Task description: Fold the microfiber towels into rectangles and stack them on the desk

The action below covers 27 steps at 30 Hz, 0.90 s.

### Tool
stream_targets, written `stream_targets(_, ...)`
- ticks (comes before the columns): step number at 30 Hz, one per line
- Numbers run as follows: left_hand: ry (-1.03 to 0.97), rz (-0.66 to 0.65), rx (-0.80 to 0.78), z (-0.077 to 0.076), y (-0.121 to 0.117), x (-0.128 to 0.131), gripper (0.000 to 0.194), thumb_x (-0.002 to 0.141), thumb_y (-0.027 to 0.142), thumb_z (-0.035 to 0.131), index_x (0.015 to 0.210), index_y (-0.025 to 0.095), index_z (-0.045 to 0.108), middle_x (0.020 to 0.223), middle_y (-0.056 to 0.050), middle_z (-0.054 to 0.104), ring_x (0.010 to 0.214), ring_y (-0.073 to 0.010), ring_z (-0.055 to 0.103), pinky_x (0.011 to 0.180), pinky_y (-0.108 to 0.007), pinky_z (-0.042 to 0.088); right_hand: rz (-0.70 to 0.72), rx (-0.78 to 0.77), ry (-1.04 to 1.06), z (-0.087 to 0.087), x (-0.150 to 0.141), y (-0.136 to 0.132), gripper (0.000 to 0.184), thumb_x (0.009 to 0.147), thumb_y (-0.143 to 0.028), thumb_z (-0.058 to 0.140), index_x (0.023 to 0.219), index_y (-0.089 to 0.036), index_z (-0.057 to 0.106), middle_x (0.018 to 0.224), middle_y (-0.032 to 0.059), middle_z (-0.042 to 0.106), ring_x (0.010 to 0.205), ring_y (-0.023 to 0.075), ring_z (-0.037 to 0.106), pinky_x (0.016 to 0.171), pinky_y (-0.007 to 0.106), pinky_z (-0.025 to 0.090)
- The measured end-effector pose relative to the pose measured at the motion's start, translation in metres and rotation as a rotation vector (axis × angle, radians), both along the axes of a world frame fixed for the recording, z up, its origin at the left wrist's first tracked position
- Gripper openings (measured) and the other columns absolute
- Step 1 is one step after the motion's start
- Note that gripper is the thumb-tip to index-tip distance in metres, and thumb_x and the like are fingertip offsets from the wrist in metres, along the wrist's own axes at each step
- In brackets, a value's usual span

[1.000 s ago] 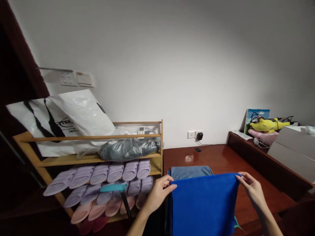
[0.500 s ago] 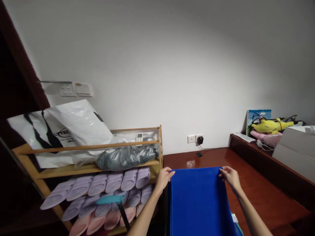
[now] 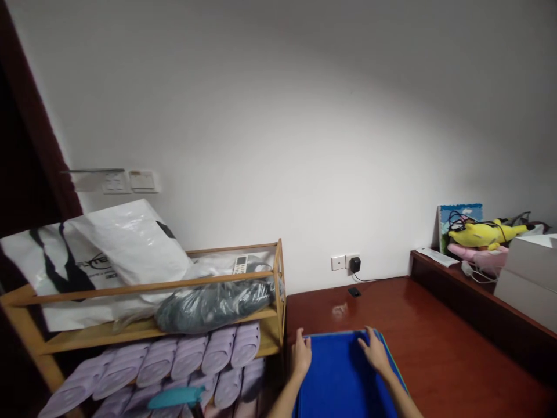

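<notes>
A folded blue cloth (image 3: 342, 377) lies flat near the bottom of the view, over the red-brown wooden top. A thin green edge shows beneath its right side. My left hand (image 3: 301, 355) is at the cloth's far left corner, thumb and fingers apart along the edge. At the far right corner rests my right hand (image 3: 375, 353), its fingers spread over the cloth's border. The near end of the cloth runs out of the frame.
To the left stands a wooden rack (image 3: 143, 290) with a white bag (image 3: 130, 244), a remote (image 3: 240, 265) and rows of lilac slippers (image 3: 217, 351). A teal-headed tool (image 3: 176, 397) is in front. On the right ledge sit a yellow plush toy (image 3: 483, 234) and white boxes (image 3: 528, 273).
The cloth, pinched by its far corners before, has come down flat onto the wooden top. Both hands have lowered and their fingers have spread. The view has tilted up slightly.
</notes>
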<state>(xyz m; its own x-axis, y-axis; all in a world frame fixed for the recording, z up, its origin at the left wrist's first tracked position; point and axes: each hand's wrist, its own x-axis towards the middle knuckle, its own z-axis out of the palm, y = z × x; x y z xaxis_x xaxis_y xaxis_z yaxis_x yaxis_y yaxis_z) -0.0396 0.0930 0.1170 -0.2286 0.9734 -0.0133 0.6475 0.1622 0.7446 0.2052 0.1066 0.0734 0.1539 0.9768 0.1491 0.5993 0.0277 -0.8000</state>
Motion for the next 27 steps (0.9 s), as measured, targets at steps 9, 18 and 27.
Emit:
stream_targets(9, 0.547, -0.365, -0.049, -0.051, -0.010, 0.027, 0.059, 0.087, 0.033, 0.031, 0.144, 0.020, 0.025, 0.153, -0.004, 0.018, 0.141, -0.0213, 0.012, 0.113, -0.048, 0.011, 0.264, -0.016, -0.462, -0.041, -0.049, -0.015, 0.059, 0.088, -0.055, 0.027, 0.137, -0.025, 0.041, 0.146, 0.0052, 0.035, 0.137, 0.0229, 0.026, 0.112, 0.046, 0.022)
stream_targets(18, 0.612, -0.165, 0.058, -0.079, 0.003, 0.003, 0.056, 0.090, 0.047, 0.029, 0.143, 0.028, 0.028, 0.153, -0.003, 0.020, 0.140, -0.0268, 0.015, 0.112, -0.055, 0.008, -0.064, -0.087, -0.614, -0.075, 0.029, 0.009, 0.073, 0.083, -0.068, 0.023, 0.142, -0.026, 0.029, 0.151, 0.0049, 0.025, 0.139, 0.0281, 0.019, 0.108, 0.057, 0.024)
stream_targets(27, 0.691, -0.175, 0.082, -0.068, 0.004, 0.013, 0.053, 0.089, 0.038, 0.033, 0.140, 0.025, 0.035, 0.150, -0.005, 0.027, 0.140, -0.0286, 0.014, 0.111, -0.058, 0.002, -0.095, 0.020, -0.575, -0.067, 0.027, -0.002, 0.067, 0.087, -0.062, 0.020, 0.142, -0.026, 0.029, 0.153, 0.0060, 0.021, 0.139, 0.0247, 0.023, 0.107, 0.055, 0.026)
